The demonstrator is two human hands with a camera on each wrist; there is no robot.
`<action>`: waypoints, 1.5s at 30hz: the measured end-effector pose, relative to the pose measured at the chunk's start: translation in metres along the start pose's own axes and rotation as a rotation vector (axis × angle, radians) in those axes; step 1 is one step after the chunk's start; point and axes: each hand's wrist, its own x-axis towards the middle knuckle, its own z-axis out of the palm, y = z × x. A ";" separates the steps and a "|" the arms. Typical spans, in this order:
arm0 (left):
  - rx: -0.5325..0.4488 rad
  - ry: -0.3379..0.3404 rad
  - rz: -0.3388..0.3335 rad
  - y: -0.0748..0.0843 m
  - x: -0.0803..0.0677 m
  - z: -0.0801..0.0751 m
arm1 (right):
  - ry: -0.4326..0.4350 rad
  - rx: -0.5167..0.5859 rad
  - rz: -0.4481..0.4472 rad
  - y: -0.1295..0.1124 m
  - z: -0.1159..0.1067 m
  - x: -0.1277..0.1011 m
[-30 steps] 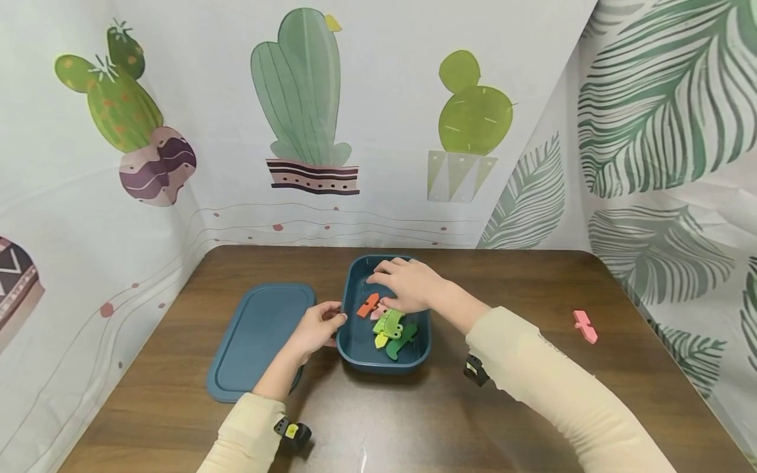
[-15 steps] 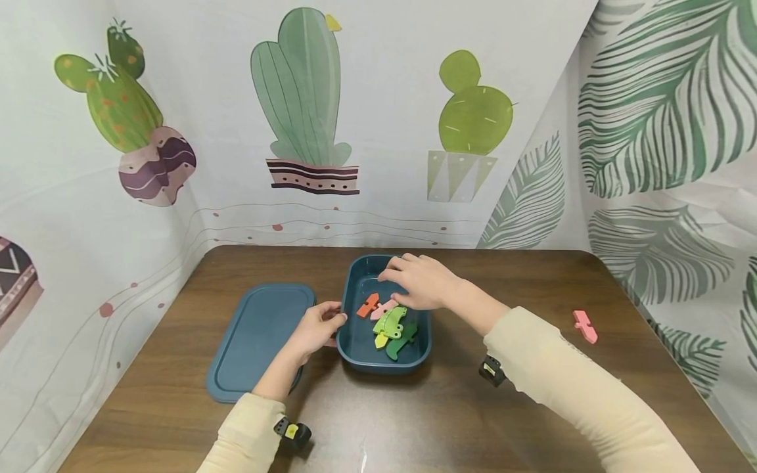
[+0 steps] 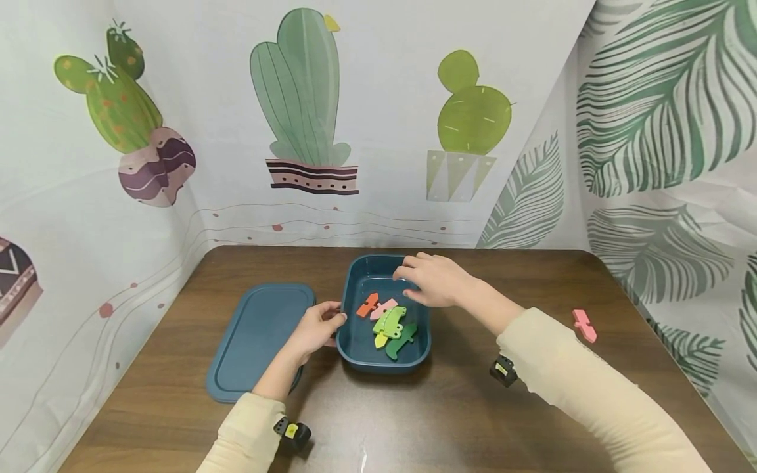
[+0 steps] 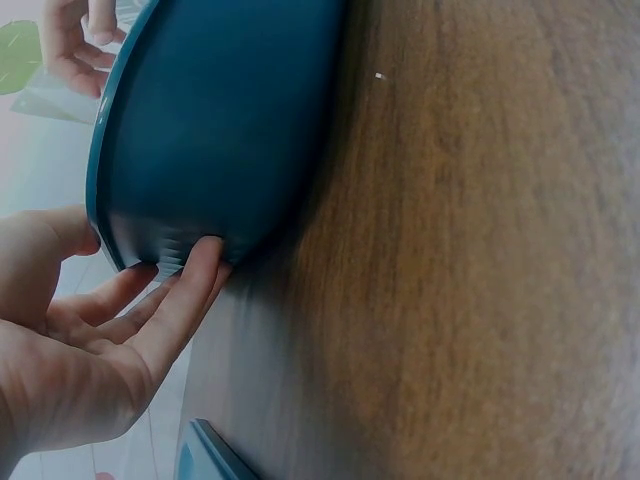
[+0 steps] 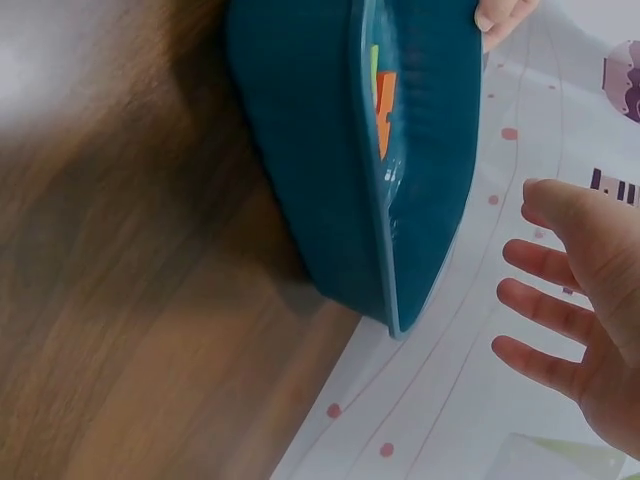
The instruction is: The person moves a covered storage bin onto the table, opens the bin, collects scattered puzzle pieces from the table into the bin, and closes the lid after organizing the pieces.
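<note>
A dark blue plastic box (image 3: 355, 351) stands without its lid on the table. My left hand (image 3: 316, 328) grips its left side, the thumb at the rim and the fingers against the outer wall, as the left wrist view shows. Over the box's far right rim is my right hand (image 3: 440, 279), fingers spread and holding nothing. Inside the box lie an orange piece (image 3: 368, 305), a pink piece (image 3: 384, 309), a light green crocodile-head piece (image 3: 390, 322), a yellow piece (image 3: 381, 341) partly hidden under it, and a dark green piece (image 3: 402, 341).
Left of the box a flat blue lid (image 3: 260, 341) lies on the wooden table (image 3: 461, 420), partly behind the left forearm. Another pink piece (image 3: 585, 326) lies far to the right. A printed cloth (image 3: 390, 131) hangs behind the table.
The right hand has drawn back to the right from above the pieces, uncovering the pink piece in the box. My left hand and the box have stayed in place.
</note>
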 end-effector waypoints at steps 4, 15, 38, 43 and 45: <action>0.000 -0.002 -0.002 0.000 0.000 0.000 | 0.016 0.003 0.018 0.004 0.001 -0.007; 0.010 -0.013 -0.007 0.000 0.002 0.000 | 0.115 -0.005 0.038 0.019 0.010 -0.026; -0.006 -0.042 0.005 0.019 -0.015 0.000 | 0.080 0.052 0.196 0.050 0.022 -0.073; 0.004 -0.043 0.008 0.029 -0.023 0.000 | 0.064 0.059 0.252 0.063 0.025 -0.087; 0.004 -0.042 0.009 0.029 -0.023 0.000 | 0.055 0.063 0.282 0.069 0.026 -0.094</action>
